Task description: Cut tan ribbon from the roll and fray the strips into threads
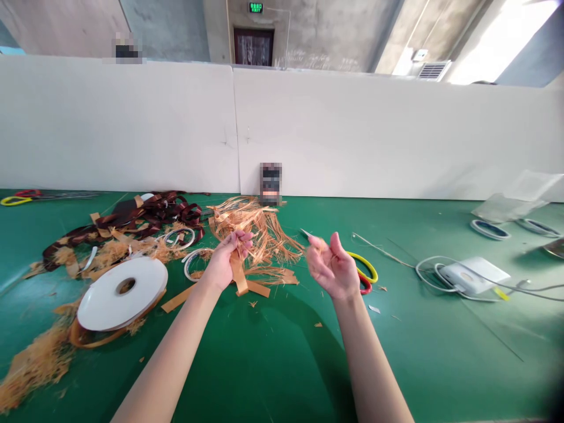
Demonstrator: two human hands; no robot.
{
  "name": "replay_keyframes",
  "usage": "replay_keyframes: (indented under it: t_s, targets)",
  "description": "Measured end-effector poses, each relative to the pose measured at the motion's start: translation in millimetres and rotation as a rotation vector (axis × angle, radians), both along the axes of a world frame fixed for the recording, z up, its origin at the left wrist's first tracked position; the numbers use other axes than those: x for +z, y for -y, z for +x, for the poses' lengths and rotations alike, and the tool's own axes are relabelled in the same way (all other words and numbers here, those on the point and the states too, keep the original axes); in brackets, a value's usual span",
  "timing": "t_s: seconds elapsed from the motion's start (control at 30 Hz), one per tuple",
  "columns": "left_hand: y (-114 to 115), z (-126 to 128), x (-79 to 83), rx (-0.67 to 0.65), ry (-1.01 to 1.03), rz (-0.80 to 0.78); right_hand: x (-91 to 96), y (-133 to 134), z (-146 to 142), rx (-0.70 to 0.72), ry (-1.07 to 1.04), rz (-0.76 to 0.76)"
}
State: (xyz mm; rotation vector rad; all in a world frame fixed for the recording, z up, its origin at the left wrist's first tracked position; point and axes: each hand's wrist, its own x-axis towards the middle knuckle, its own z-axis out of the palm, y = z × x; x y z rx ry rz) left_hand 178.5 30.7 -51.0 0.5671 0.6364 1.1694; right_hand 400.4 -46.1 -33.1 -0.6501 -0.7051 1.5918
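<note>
My left hand (229, 255) is closed on a tan ribbon strip (238, 276), whose flat end hangs below the fingers. Loose threads show at its fingertips. Palm up and to the right, my right hand (332, 267) has its thumb apart from its loosely curled, slightly blurred fingers. A wisp of tan fluff seems to be by those fingers. Partly hidden behind this hand lie scissors with yellow and red handles (373, 271). Beyond my left hand spreads a pile of frayed tan ribbon (259, 226). More cut strips (259, 288) lie just below it.
On the left are a white ribbon spool (103, 296), dark brown ribbon (150, 211), tan fluff (35, 364) and other scissors (17, 200). A white device with cables (476, 275), tape rings (490, 230) and a plastic bag (506, 205) lie right. A white partition (352, 129) borders the green table (264, 364).
</note>
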Motion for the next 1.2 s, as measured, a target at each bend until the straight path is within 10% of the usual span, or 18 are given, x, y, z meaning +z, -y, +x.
replay_keyframes:
  t_s: [0.13,0.27,0.37,0.47,0.83,1.07,1.2]
  targets:
    - [2,3,0.1,-0.046,-0.035,0.003,-6.3,-11,-7,-0.344,0.042,0.12]
    - [5,6,-1.1,-0.067,-0.051,0.032,-24.5,-18,-12,-0.65,0.558,0.246]
    - [6,7,-4.3,-0.098,-0.063,0.058,-27.4,-17,-15,-0.756,0.881,0.266]
    - [6,8,-8.1,-0.13,-0.075,0.08,-23.8,-17,-19,-0.776,0.751,0.214]
    - [4,5,-7.5,-0.124,-0.079,0.088,-9.1,-17,-16,-0.351,-0.083,0.039]
    - [4,1,0.0,-0.055,-0.055,0.052,-10.4,-13,-15,-0.063,0.183,-0.048]
    - [6,3,2.2,-0.057,-0.052,0.034,-16.4,-12,-21,0.426,0.336,-0.139]
